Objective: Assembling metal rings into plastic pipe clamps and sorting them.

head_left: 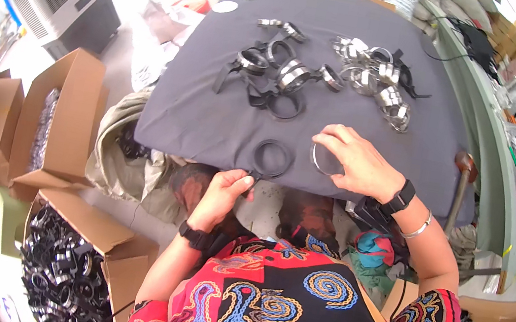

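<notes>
Pinched in my left hand [222,194] is the tab of a black ring [257,157], which lies flat at the near edge of the grey cloth-covered table [209,125]. My right hand [366,167] grips a thin silver metal ring [314,161] just to the right of it, tilted on edge. Beyond my hands lies a loose group of black rings with tabs, some with silver bands around them [294,77]. Right of that group is a heap of bare silver rings [391,101], with a few black pieces beside it.
A cardboard box [108,238] full of black-and-silver rings stands at lower left, near other open boxes [66,122]. A hammer [465,167] rests at the table's right edge. White discs [225,7] lie at the far left corner. A green ledge [482,123] runs along the right.
</notes>
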Motion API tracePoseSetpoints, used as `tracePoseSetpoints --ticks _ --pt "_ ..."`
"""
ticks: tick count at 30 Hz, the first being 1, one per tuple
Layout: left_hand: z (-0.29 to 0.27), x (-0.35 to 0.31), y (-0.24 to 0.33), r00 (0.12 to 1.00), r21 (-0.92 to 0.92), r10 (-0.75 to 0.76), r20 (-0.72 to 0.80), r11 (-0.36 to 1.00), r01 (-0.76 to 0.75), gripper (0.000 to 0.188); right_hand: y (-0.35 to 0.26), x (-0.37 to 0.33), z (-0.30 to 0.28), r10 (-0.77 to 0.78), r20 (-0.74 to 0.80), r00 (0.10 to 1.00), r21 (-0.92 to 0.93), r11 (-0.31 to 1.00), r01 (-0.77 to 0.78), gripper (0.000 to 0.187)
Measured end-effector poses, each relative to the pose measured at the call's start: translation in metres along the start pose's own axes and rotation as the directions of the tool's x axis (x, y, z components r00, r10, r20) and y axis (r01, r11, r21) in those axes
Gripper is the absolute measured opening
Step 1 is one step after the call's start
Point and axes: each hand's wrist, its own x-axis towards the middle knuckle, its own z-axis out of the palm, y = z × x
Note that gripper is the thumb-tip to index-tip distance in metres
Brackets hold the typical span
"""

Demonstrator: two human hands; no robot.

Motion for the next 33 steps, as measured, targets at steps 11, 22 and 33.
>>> tracePoseSetpoints --ticks 11,22,33 --pt "0.002 -0.003 -0.006 1.000 -0.075 -0.002 -0.011 0.997 0.001 0.023 -0.038 0.072 0.021 -0.412 0.249 0.877 0.049 0.909 0.413 0.065" --pt "0.000 -0.001 -0.004 1.000 -0.089 -0.004 0.014 0.996 0.005 0.022 -0.039 0.088 0.028 -0.408 0.341 0.847 0.018 0.904 0.428 0.059" --pt "-0.007 -0.003 -0.009 0.998 -0.036 -0.042 0.040 0.998 0.044 0.021 -0.040 0.092 0.100 -0.310 0.060 0.949 -0.031 0.950 0.312 0.055"
